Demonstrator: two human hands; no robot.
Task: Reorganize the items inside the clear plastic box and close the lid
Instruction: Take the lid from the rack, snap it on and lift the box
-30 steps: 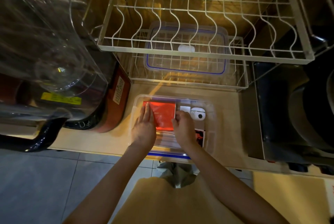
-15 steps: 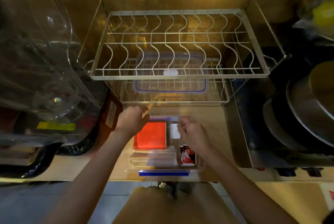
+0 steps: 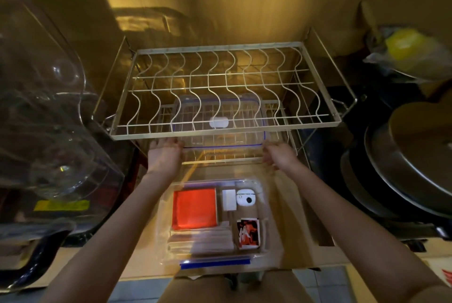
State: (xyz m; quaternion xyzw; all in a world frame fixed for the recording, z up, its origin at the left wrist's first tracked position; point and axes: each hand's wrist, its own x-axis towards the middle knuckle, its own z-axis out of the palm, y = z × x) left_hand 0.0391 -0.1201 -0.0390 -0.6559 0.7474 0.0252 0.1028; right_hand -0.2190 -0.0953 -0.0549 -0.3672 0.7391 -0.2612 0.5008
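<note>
- Reaching under the top tier of the wire dish rack (image 3: 225,90), both hands are at the clear lid (image 3: 219,124), which lies flat on the rack's lower shelf, well behind the clear plastic box (image 3: 265,234) on the tabletop (image 3: 300,207).
- Left hand (image 3: 164,156) is at the lid's near left corner and right hand (image 3: 280,157) at its near right corner; the fingers of both look curled onto the edge, but whether they grip it yet I cannot tell, since the wires hide the tips.
- To do this well, I would draw the lid straight toward the body and keep it level and low, so that it clears the wavy wires above; an even pull from both corners should stop it from skewing.
- Inside the box the contents sit tidily: a red packet (image 3: 195,208) at back left, pale flat packets (image 3: 200,238) in front, a white adapter (image 3: 229,200) beside a white earbud case (image 3: 245,197), and a red and black card (image 3: 248,233) at front right.
- Once free, the lid's blue seal should line up with the box's blue front clip (image 3: 215,262).
- No writing is legible; the yellow label (image 3: 61,205) at far left is blurred.
</note>
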